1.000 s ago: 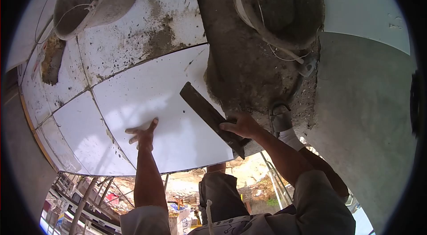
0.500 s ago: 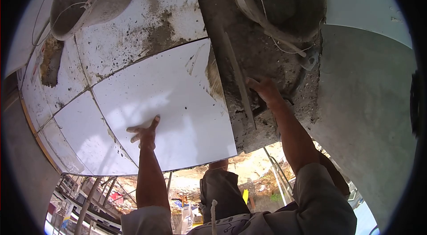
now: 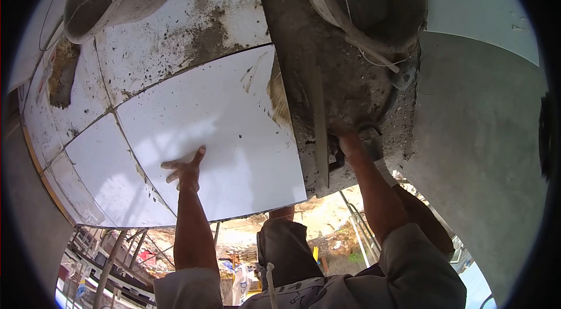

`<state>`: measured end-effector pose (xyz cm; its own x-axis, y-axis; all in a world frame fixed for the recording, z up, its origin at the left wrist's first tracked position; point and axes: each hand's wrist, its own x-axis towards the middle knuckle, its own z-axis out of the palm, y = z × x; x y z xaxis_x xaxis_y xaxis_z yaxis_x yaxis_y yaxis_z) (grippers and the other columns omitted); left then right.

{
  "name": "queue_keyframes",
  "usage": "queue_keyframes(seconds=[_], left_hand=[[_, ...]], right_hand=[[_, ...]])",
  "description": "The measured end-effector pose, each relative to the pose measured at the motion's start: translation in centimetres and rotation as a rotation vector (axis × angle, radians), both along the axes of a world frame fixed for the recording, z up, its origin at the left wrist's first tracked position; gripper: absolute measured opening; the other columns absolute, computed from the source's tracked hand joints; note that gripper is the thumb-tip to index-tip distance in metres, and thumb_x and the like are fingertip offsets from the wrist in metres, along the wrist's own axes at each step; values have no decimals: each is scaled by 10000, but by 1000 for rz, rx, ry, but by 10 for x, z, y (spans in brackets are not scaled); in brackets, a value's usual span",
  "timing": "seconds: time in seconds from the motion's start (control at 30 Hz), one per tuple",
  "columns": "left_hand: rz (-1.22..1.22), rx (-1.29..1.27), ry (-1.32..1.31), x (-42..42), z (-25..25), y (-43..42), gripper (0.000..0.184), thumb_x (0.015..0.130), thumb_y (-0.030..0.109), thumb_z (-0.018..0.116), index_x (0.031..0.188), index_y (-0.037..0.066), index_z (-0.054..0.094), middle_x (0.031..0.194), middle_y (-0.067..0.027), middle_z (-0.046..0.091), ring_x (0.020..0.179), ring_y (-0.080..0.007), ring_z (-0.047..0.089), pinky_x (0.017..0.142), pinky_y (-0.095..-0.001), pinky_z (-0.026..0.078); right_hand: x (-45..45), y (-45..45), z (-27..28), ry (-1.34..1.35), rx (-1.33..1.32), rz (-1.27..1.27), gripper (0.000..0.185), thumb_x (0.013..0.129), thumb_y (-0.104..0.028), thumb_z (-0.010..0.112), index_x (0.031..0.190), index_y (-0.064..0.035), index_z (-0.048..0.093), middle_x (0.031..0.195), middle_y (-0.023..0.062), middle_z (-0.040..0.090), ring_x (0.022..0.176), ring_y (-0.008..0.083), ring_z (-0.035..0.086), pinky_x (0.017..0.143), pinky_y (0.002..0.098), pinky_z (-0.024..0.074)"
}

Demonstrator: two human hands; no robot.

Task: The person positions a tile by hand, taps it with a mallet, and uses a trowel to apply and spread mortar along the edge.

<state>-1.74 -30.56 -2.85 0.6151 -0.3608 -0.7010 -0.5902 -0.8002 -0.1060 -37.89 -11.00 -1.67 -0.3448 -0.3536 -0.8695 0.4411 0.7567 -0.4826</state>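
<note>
My left hand (image 3: 189, 174) lies with its fingers spread on a large white tile (image 3: 234, 110), which is smudged with mud near its right edge. My right hand (image 3: 349, 145) is closed round the dark handle of a long plastering float (image 3: 321, 128). The float's narrow blade is seen nearly edge-on, just right of the tile, over a strip of rough grey mortar (image 3: 298, 34). My fingers partly hide the handle. Whether the blade presses on the mortar cannot be made out.
A mortar-stained bucket (image 3: 368, 11) stands on the mortar strip, and another bucket (image 3: 125, 2) on dirty white tiles at upper left. A trowel-like metal piece (image 3: 403, 78) lies by the right bucket. Grey walls flank both sides. Beyond the near edge are scaffold poles (image 3: 111, 268) and ground.
My right hand has drawn the float nearer to me, and its blade has turned closer to upright in view. My left hand stays on the tile. The view has shifted slightly.
</note>
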Motion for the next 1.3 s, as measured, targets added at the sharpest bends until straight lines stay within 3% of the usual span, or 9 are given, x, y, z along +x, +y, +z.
queue_keyframes(seconds=[0.1, 0.43, 0.5, 0.63, 0.73, 0.9, 1.1, 1.3], left_hand=[[8, -28, 26, -4, 6, -1, 1497, 528, 664, 792, 1396, 121, -299, 1430, -380, -178, 1301, -624, -27, 1024, -643, 262], [21, -51, 39, 6, -6, 4, 1495, 526, 657, 798, 1399, 129, -295, 1430, -374, -189, 1292, -632, -50, 1050, -642, 205], [15, -56, 38, 8, -10, 5, 1497, 522, 662, 796, 1401, 132, -294, 1429, -375, -190, 1291, -634, -49, 1052, -640, 198], [23, -66, 29, 8, -13, 5, 1492, 526, 662, 794, 1401, 133, -293, 1429, -375, -191, 1291, -633, -48, 1048, -646, 195], [15, -43, 38, 5, -8, 4, 1480, 539, 657, 791, 1402, 133, -291, 1429, -376, -193, 1291, -633, -49, 1040, -656, 195], [58, -73, 94, 8, -9, 4, 1475, 552, 607, 816, 1401, 131, -291, 1427, -366, -214, 1292, -626, -76, 1039, -668, 177], [50, -38, 46, -8, 6, -3, 1479, 550, 594, 824, 1401, 122, -290, 1430, -363, -213, 1299, -620, -65, 1040, -674, 163], [25, -47, 31, -5, 1, 1, 1482, 544, 629, 807, 1401, 116, -288, 1435, -362, -200, 1303, -618, -51, 1064, -632, 179]], right_hand=[[18, -20, 19, -51, -69, -20, 337, 879, -385, 609, 792, -61, 644, 585, -16, 522, 446, 66, 436, 405, 265, 331], [34, -30, -16, 133, -9, 111, 359, 876, -359, 573, 791, -14, 624, 544, 5, 491, 440, 88, 443, 402, 282, 353], [33, -34, -16, 230, 87, 261, 328, 865, -320, 577, 869, -3, 659, 722, 18, 598, 672, 89, 508, 609, 291, 416], [36, -34, -25, 171, 92, 148, 342, 863, -316, 576, 876, 19, 645, 735, 23, 616, 692, 96, 522, 621, 295, 423], [36, -35, -26, 253, 40, 265, 316, 864, -308, 571, 867, -6, 664, 689, 17, 599, 617, 86, 519, 542, 281, 409], [35, -42, -23, 58, 47, 209, 246, 866, -291, 560, 810, -72, 658, 562, -34, 500, 407, 58, 403, 367, 248, 296], [23, -43, -23, -133, -2, 191, 260, 860, -317, 589, 818, -69, 655, 550, -27, 507, 383, 60, 385, 356, 240, 292], [17, -45, -29, -151, 16, 284, 301, 863, -362, 596, 908, -75, 675, 595, -11, 535, 426, 83, 427, 373, 266, 319]])
